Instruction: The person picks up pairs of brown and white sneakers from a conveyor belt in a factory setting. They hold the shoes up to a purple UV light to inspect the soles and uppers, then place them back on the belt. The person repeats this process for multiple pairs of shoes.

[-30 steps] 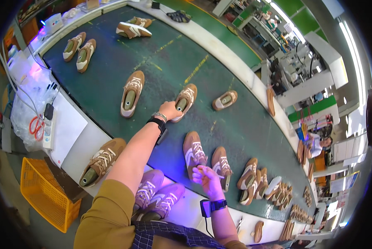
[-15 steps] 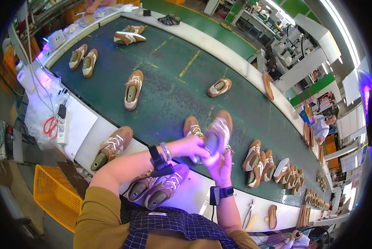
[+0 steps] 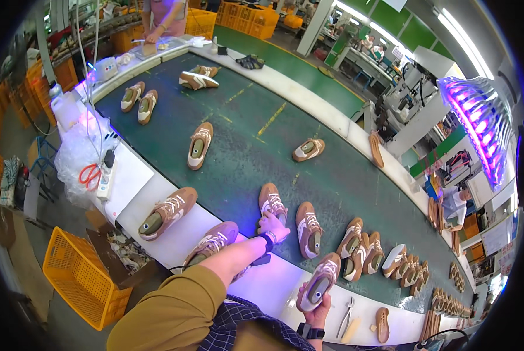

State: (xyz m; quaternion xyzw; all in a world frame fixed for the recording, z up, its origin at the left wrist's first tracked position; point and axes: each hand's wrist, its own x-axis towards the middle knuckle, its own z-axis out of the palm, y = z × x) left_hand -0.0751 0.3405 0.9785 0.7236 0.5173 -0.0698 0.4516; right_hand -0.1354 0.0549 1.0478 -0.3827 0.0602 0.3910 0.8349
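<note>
My right hand (image 3: pixel 317 311) grips a tan and white sneaker (image 3: pixel 327 270) above the white table edge. It is tilted, toe up, with a green shoe last inside. My left hand (image 3: pixel 273 227) is closed over the heel end of another laced tan sneaker (image 3: pixel 269 196) on the dark green belt; its fingertips are partly hidden. One more sneaker (image 3: pixel 310 228) stands on the belt between the hands. Under my left forearm, a sneaker (image 3: pixel 218 237) on the white ledge is partly covered. To its left rests another sneaker (image 3: pixel 171 210).
Several sneakers (image 3: pixel 373 251) stand along the belt (image 3: pixel 244 152) to the right. Pliers (image 3: pixel 345 317) and a tan sole (image 3: pixel 382 324) lie on the near ledge. A yellow crate (image 3: pixel 77 281), red scissors (image 3: pixel 90 175) and a power strip (image 3: pixel 105 184) are at left. A purple-lit lamp (image 3: pixel 478 126) hangs right.
The sneaker that was up between both hands is now lower right in my right hand alone. My left hand has let go of it and moved onto a sneaker on the belt.
</note>
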